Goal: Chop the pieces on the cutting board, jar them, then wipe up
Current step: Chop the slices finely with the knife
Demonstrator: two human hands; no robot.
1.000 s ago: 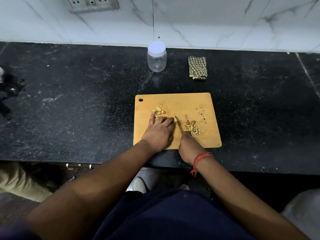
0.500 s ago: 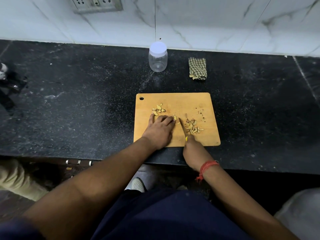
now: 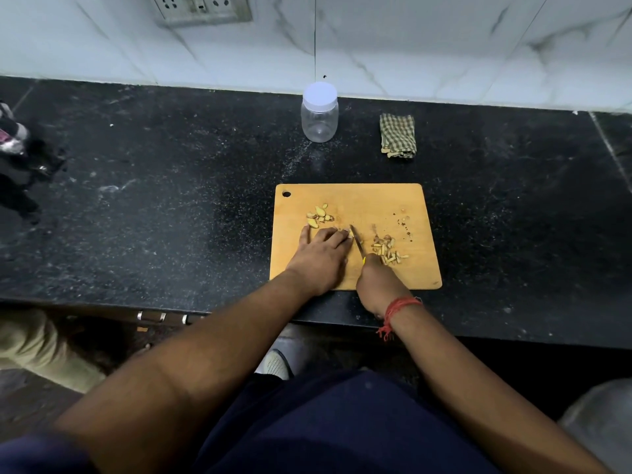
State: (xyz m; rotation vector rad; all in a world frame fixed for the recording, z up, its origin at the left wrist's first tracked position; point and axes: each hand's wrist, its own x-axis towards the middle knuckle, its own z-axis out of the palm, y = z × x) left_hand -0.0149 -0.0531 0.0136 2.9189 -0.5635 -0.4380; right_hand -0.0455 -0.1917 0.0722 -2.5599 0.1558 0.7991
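A wooden cutting board [image 3: 383, 203] lies on the black counter. Whole pale pieces [image 3: 319, 215] sit at its upper left, and a pile of chopped pieces [image 3: 388, 249] lies to the right of the blade. My left hand [image 3: 321, 258] rests on the board, its fingertips pinning a piece [image 3: 349, 231] right beside the knife [image 3: 356, 241]. My right hand [image 3: 379, 282] grips the knife's handle, the blade pointing away from me. A clear jar [image 3: 319, 114] with a white lid stands behind the board. A folded checked cloth [image 3: 398, 135] lies to the jar's right.
The counter's front edge [image 3: 205, 309] runs just below the board. A white tiled wall with a socket panel [image 3: 201, 8] stands at the back. Dark objects [image 3: 20, 159] sit at the far left of the counter. Small crumbs [image 3: 405, 224] dot the board's right side.
My right hand and the knife have shifted slightly on the board between cuts. My left hand stays pressed on the piece. The camera has tilted a little.
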